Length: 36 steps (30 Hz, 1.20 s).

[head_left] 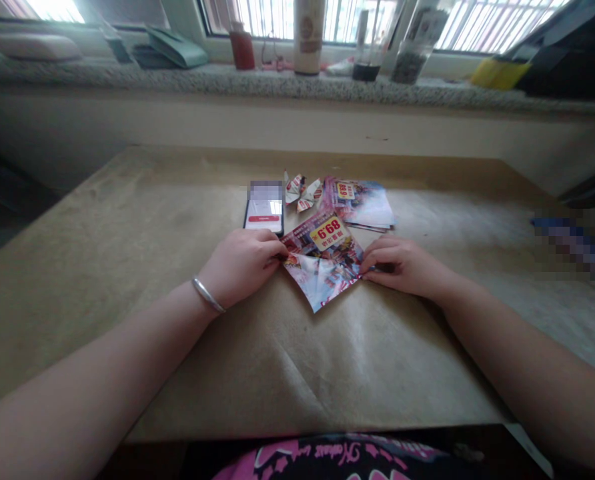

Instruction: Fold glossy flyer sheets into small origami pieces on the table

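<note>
A printed paper sheet (pixel 322 267) with a yellow price box lies turned cornerwise on the table, a crease running across it and one corner pointing toward me. My left hand (pixel 250 263), with a silver bangle at the wrist, pinches its left corner. At the right corner, my right hand (pixel 397 263) grips the paper between thumb and fingers. Just beyond my left hand lies a phone (pixel 264 210) with a lit screen. A folded paper figure (pixel 303 192) sits to the right of the phone, and a stack of similar printed sheets (pixel 367 203) is behind the creased one.
The table (pixel 177 373) has a wrinkled tan cover. A blurred blue item (pixel 577 247) lies at its right edge. On the stone windowsill (pixel 202 80) stand a red container (pixel 241 47), a tall bottle (pixel 307 37), a jar (pixel 415 47) and a yellow item (pixel 500 72).
</note>
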Each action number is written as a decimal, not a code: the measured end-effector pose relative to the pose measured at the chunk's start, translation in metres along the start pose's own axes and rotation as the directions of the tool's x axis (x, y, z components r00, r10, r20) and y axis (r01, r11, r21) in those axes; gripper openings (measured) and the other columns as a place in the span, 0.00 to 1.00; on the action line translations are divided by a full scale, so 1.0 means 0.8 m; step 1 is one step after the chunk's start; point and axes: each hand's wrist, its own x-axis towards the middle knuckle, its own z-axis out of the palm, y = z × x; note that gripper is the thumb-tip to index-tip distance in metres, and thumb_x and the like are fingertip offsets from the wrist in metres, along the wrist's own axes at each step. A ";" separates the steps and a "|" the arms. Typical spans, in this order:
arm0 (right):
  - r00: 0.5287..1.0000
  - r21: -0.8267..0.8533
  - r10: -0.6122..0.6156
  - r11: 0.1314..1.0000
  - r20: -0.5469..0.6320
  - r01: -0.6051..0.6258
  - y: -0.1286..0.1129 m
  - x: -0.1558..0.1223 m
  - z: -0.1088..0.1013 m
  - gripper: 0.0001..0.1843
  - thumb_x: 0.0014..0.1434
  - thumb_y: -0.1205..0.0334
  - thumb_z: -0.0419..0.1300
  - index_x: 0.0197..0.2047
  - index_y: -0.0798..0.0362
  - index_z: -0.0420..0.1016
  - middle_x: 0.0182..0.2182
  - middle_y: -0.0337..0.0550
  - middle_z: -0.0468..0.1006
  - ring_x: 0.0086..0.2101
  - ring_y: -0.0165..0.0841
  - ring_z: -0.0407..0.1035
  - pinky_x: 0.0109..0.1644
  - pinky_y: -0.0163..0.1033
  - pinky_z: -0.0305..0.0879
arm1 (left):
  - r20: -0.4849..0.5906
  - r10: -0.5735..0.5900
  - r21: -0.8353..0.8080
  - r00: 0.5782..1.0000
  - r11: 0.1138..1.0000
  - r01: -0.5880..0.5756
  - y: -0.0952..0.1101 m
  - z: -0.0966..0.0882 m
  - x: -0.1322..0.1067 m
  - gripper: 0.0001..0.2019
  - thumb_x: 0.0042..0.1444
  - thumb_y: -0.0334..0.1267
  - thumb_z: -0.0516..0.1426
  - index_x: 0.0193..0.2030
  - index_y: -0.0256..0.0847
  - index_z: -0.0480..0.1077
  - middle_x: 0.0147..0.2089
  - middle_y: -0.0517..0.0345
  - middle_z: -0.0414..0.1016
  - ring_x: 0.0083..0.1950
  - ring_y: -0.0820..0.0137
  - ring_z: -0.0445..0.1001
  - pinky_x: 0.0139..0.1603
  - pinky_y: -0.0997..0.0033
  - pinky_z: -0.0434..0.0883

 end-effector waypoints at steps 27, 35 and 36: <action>0.970 -0.463 -0.225 0.853 0.089 0.240 -0.028 0.008 0.014 0.13 0.63 0.63 0.53 0.46 0.52 0.78 0.43 0.45 0.80 0.40 0.35 0.72 0.43 0.40 0.69 | 0.010 0.371 -0.014 0.929 0.929 -0.371 0.009 0.002 -0.005 0.12 0.63 0.39 0.52 0.44 0.40 0.75 0.48 0.52 0.76 0.50 0.65 0.74 0.53 0.65 0.73; 0.977 -0.348 -0.210 0.913 0.046 0.213 -0.031 0.012 0.021 0.11 0.62 0.64 0.55 0.40 0.52 0.79 0.43 0.43 0.81 0.41 0.34 0.74 0.45 0.40 0.72 | 0.063 0.318 -0.029 0.946 0.948 -0.317 0.010 -0.004 -0.007 0.12 0.62 0.41 0.52 0.41 0.37 0.74 0.47 0.49 0.76 0.48 0.64 0.74 0.51 0.64 0.73; 0.980 -0.329 -0.195 0.925 0.025 0.192 -0.030 0.012 0.022 0.10 0.62 0.64 0.55 0.39 0.51 0.79 0.43 0.42 0.81 0.41 0.34 0.74 0.45 0.40 0.72 | 0.064 0.317 -0.037 0.946 0.948 -0.315 0.010 -0.004 -0.007 0.12 0.61 0.41 0.52 0.41 0.37 0.74 0.47 0.49 0.75 0.49 0.64 0.74 0.52 0.64 0.73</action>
